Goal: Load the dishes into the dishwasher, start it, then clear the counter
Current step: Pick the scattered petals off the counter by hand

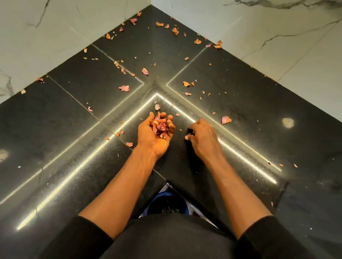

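The marble walls (98, 12) meet in a corner, and the black counter (57, 137) wraps it, one run going off left and one right. This looks like the last part of the task, clearing the counter. No dishes or dishwasher are in view.

The left hand (155, 134) lies palm up near the front edge, fingers curled loosely round a pile (161, 127) of reddish peels. The right hand (204, 137), just beside it, is knuckles up with its fingers bent down to the stone. The fingertips seem to pinch one small peel (187, 137).

To do this well, I would keep the cupped hand low and close to the picking hand, so each flake travels a short way and none spills. Working from the wall corner forward would help, sweeping the crumbs together with the side of the hand instead of picking each one. A blue tub (167, 204) shows below the counter edge between the arms. It may be the bin, though I cannot tell.

Loose peels (124, 88) lie flat across both runs, thickest toward the wall corner. They share no direction. A larger one (226, 120), right of the right hand, has its long side running from near-left to far-right. The pinched one is too small to read.
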